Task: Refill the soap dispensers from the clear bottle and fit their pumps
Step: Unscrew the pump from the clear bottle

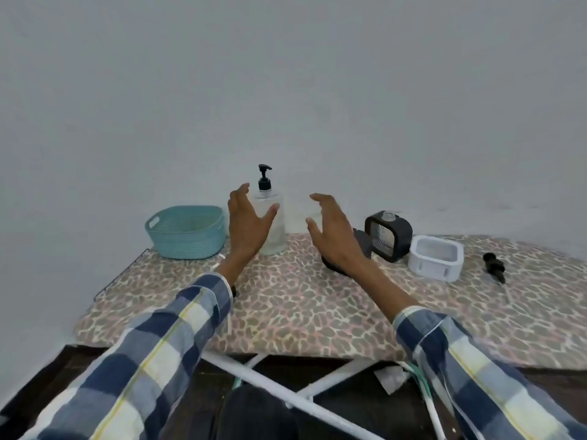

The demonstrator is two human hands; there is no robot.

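Observation:
A tall clear bottle (273, 223) with a black pump top stands at the back of the leopard-print board (301, 306). My left hand (246, 223) hovers just in front of it with fingers spread, thumb near the bottle's side, holding nothing. My right hand (330, 233) floats to the bottle's right, fingers loosely curved and empty. A black square dispenser (389, 235) without a pump stands further right, next to a white square dispenser (435, 260). A loose black pump (494, 266) lies at the far right. A dark object (333, 268) is partly hidden under my right wrist.
A teal plastic basket (187, 231) sits at the back left of the board. A plain wall rises right behind the objects. White metal legs (286, 395) cross under the board's near edge, above a dark floor.

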